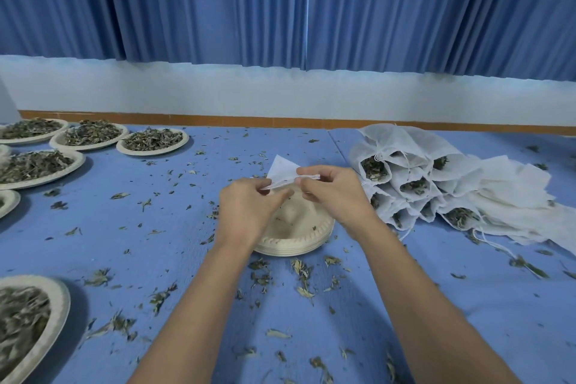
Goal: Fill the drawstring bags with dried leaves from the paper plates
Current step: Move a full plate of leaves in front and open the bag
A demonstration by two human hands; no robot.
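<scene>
Above the stack of emptied paper plates (293, 237), both hands pinch the rim of an empty drawstring bag (282, 172): left hand (249, 209) on its near edge, right hand (330, 193) on the far edge, evidently to part the mouth. Filled bags (405, 184) lie heaped to the right; full plates of dried leaves (152, 140) wait at left, well apart.
</scene>
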